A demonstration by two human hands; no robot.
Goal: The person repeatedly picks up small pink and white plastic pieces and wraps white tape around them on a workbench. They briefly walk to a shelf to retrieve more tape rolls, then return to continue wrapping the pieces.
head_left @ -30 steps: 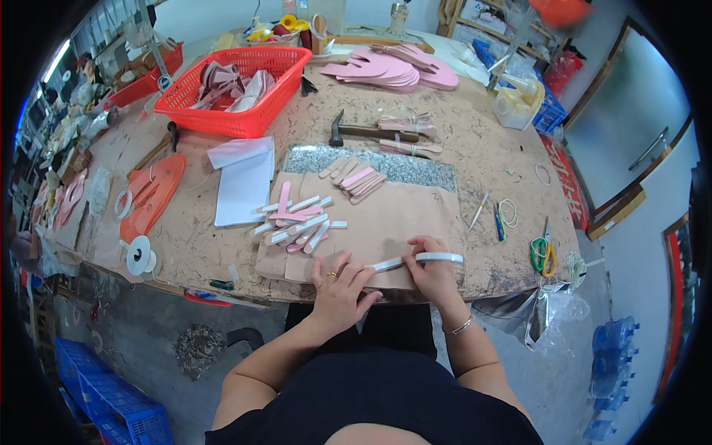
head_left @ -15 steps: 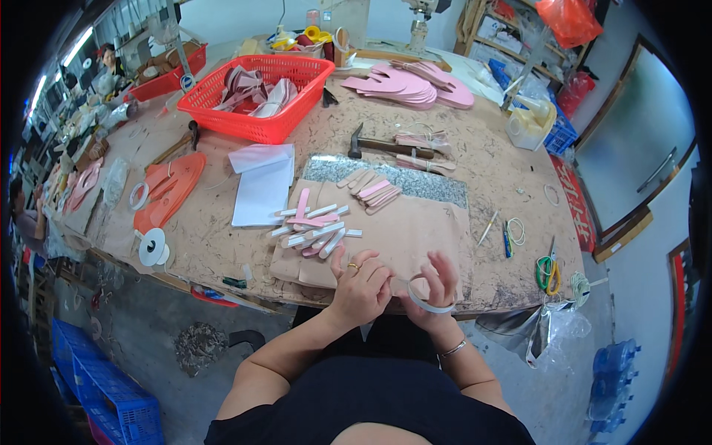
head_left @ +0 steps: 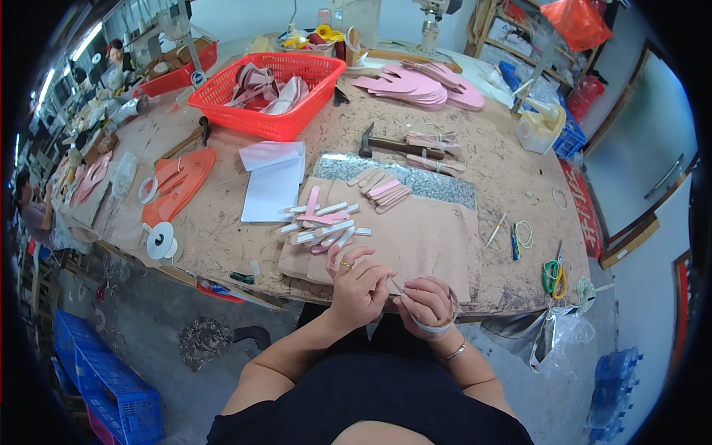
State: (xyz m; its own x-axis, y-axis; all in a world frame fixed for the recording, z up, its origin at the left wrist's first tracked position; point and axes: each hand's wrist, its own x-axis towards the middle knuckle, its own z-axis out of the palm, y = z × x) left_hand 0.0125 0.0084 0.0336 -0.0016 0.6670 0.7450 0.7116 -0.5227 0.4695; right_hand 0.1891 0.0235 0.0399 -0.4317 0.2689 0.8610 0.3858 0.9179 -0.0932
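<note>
My left hand [head_left: 358,291], a ring on one finger, pinches one end of a thin narrow strip [head_left: 396,285] above the table's near edge. The strip's other end is in the closed fingers of my right hand [head_left: 423,305]. A pale loop of narrow tape [head_left: 437,327] hangs around the right hand. Just beyond my left hand lies a loose pile of pink tabs with white strips [head_left: 326,230] on a brown sheet [head_left: 423,245]. Several plain pink and tan tabs [head_left: 386,193] sit side by side farther back.
Behind the brown sheet are a stone slab [head_left: 445,191], a hammer [head_left: 400,146] and bundled tabs [head_left: 436,165]. A red basket [head_left: 267,122] and white paper [head_left: 273,194] stand left; scissors [head_left: 555,276], a pen [head_left: 495,230] and pink cut pieces [head_left: 415,85] lie right and far.
My right hand's raised, spread fingers have come down and curled closed, and a short length of strip now shows between the two hands. The whole view has shifted slightly.
</note>
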